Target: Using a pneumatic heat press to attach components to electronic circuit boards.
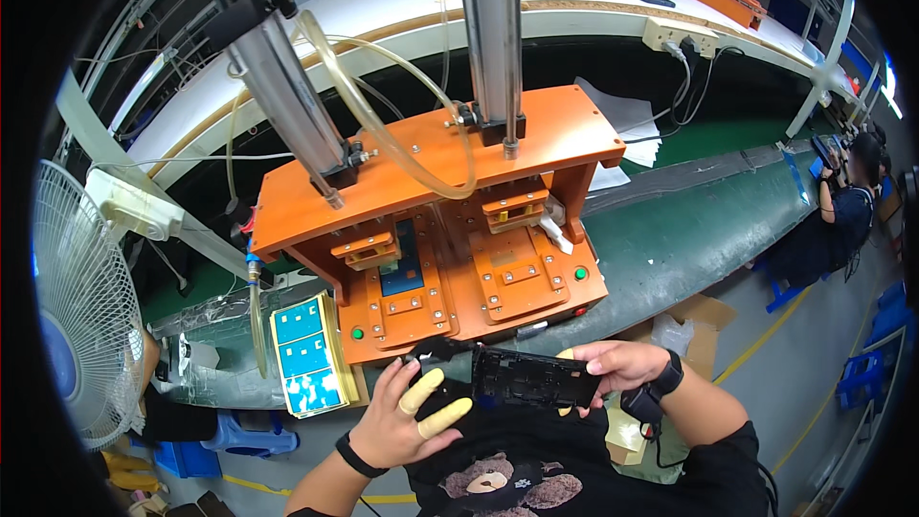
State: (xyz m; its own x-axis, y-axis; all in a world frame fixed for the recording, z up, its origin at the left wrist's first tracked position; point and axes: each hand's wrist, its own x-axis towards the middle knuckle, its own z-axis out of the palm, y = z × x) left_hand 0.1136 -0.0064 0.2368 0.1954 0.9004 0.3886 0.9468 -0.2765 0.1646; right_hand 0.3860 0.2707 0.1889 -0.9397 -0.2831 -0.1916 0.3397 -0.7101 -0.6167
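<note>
My right hand (627, 369) grips the right end of a black rectangular plastic housing (536, 381), its thumb on the upper edge. The ribbed, recessed inner face of the housing shows. My left hand (407, 416), just left of it, has its fingers spread, two wearing pale yellow finger cots. A dark piece (440, 349) lies by its fingertips; its outline blends into the dark surroundings, and whether the fingers touch it is unclear. Beyond both hands stands an orange two-station pneumatic press (431, 158), with a blue sheet (402, 263) at its left station.
Beside the press lies a stack of yellow-edged cards with blue panels (306, 354). A white fan (81, 306) stands at left. The green bench (680, 220) runs right, towards another person (847, 191). A cardboard box (699, 325) is below it. Clear hoses (383, 129) hang over the press.
</note>
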